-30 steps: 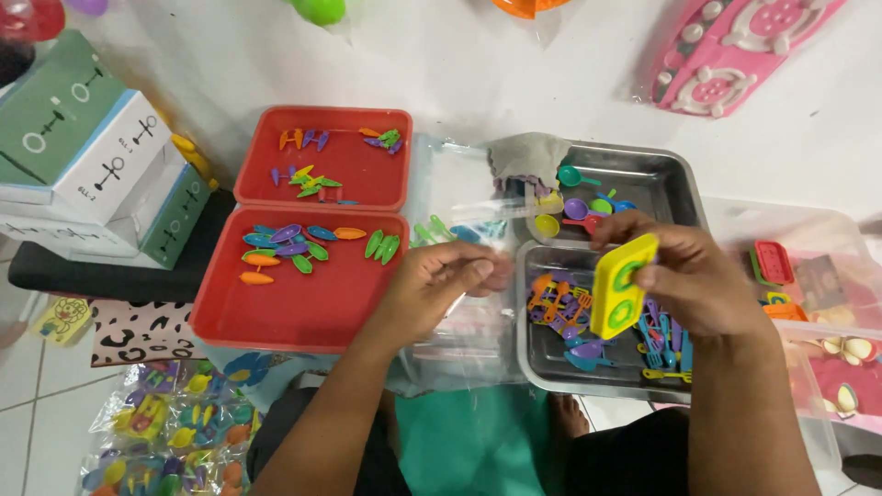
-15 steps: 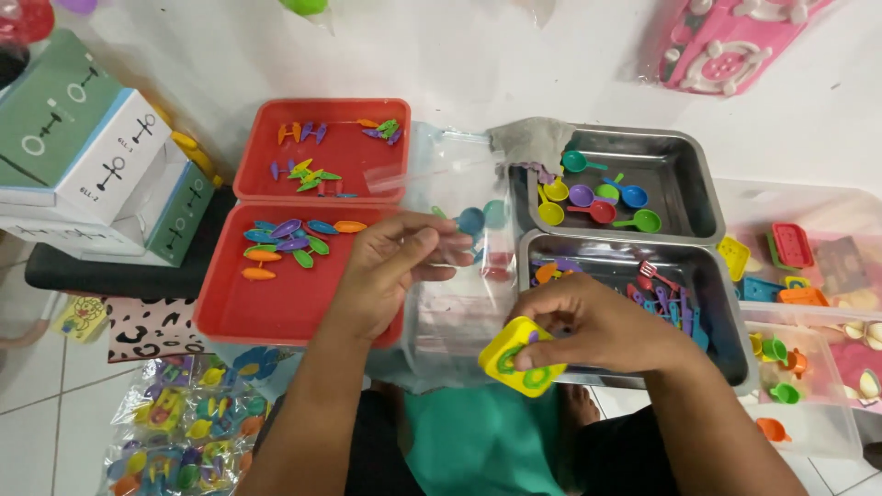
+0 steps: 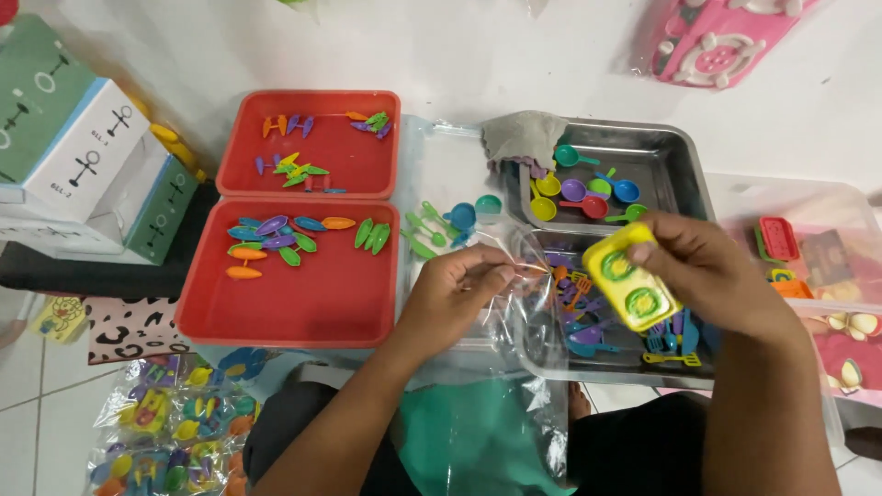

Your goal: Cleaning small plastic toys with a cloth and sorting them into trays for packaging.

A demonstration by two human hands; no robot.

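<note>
White wall ahead, tiled floor (image 3: 28,386) bottom left; work surface packed w/ trays. My left hand (image 3: 450,294) pinches the edge of a clear thin plastic bag (image 3: 501,367), thumb & forefinger pressed together on the film, approx. centre frame; bag hangs down over my lap and in front of the near steel tray. My right hand (image 3: 712,276) grips a yellow rectangular plastic toy stove w/ two green rings (image 3: 632,288), fingers closed round its right side, thumb on top edge; stove tilted, held above the near stainless-steel tray (image 3: 542,363), just right of the bag's mouth, not touching the bag as far as I can tell.

Near steel tray holds small toy utensils, purple/blue/orange. Far stainless-steel tray (image 3: 675,170) behind it holds little coloured toy pans (image 3: 588,195); grey cloth (image 3: 522,136) draped on its left corner. Few green & blue toy pieces (image 3: 441,225) lie on clear plastic btwn steel and red trays.

Left side: two red square plastic trays, near one (image 3: 303,303) w/ leaf-shaped bits, far one (image 3: 312,174) w/ smaller bits. White & green cardboard boxes (image 3: 83,165) far left. Packed bags of toys (image 3: 165,422) on floor. Clear plastic bin (image 3: 827,211) at right, w/ red and orange toys. Pink toy set (image 3: 726,37) top right.
</note>
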